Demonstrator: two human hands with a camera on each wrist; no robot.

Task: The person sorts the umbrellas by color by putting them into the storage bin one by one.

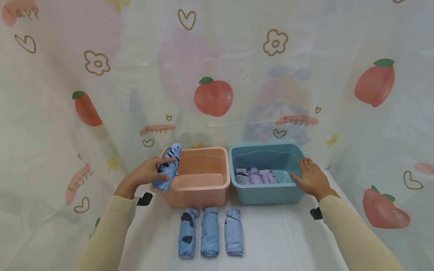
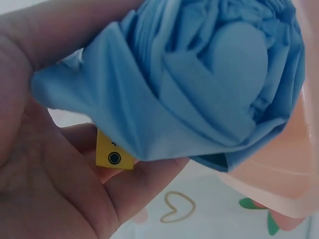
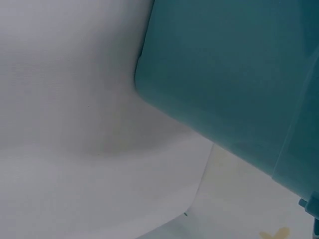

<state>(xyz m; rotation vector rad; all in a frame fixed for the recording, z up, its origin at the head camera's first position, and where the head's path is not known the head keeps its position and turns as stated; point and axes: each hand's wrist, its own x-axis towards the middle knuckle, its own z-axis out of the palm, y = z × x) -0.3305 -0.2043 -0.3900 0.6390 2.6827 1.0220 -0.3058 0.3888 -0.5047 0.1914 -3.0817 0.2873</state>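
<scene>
My left hand point(image 1: 145, 175) grips a folded blue umbrella point(image 1: 172, 160) with dark stripes, tilted over the left side of the peach bin point(image 1: 200, 194). Close up in the left wrist view, the rolled cloth end of the umbrella point(image 2: 214, 89) fills the frame, and a yellow tag point(image 2: 113, 152) hangs by the fingers. At the right rim of the teal bin point(image 1: 271, 195), my right hand point(image 1: 313, 180) rests with fingers straight. Only the bin's outer wall point(image 3: 219, 79) shows in the right wrist view; the hand is out of frame there. Several folded lilac umbrellas point(image 1: 255, 177) lie inside the teal bin.
On the white table point(image 1: 271, 237), three folded blue umbrellas lie in a row before the bins: a dark-patched one point(image 1: 187, 235), a plain one point(image 1: 210, 233) and a paler one point(image 1: 234, 233). A printed curtain point(image 1: 217, 49) hangs behind and at both sides.
</scene>
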